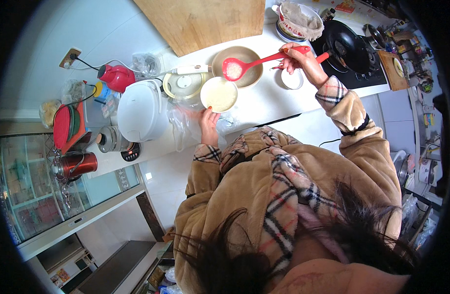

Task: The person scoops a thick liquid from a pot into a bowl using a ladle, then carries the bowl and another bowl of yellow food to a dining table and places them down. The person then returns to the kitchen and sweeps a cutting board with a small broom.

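Observation:
My right hand [297,60] is closed around the handle of a red ladle [248,64], whose bowl holds some pale, wet-looking food. The ladle's bowl is over a beige saucepan [255,78] with a white handle. Below and left of it, a white bowl [219,94] holds a pale yellowish food or liquid. My left hand [209,121] grips this bowl at its near rim, with the fingertips on the outside. A small white bowl [292,79] stands right of the saucepan, under my right hand.
A glass lid [184,84] lies left of the saucepan. Further left are a white rice cooker [138,110] and a red jug [118,78]. A wooden board [210,22] stands at the back. To the right, a black wok [344,47] sits on the stove, with a cloth-covered basin [300,22] beside it.

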A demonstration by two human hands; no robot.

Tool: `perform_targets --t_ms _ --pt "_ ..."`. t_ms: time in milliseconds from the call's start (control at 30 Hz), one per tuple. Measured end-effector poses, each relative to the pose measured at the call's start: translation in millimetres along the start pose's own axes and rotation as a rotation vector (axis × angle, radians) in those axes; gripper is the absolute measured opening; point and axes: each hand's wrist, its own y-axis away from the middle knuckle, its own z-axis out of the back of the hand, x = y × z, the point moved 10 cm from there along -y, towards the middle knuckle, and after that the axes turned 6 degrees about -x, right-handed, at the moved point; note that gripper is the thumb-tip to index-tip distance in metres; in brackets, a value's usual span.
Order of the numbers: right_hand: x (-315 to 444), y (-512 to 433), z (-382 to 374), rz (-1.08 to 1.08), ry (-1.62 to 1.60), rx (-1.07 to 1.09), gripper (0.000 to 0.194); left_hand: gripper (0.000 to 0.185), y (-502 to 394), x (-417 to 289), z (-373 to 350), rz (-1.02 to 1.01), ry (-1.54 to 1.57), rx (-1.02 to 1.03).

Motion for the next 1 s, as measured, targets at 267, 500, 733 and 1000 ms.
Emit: perform_targets --t_ms 267,500,733,1000 --pt "9 64 -63 0.341 0.327 0.128 0.015 0.034 4 0 -23 0.002 0.024 0.065" --pt "13 138 -107 0.967 0.942 0.485 0.019 0.031 -1 6 -19 0.022 -0.004 0.060" --pt "-11 68 -34 0.265 0.094 -0.049 0.018 0.032 -1 6 -15 0.022 -0.016 0.057" --pt "-39 -8 -43 0.445 0.745 -0.025 0.019 0.038 9 3 -2 0.012 -0.048 0.028"
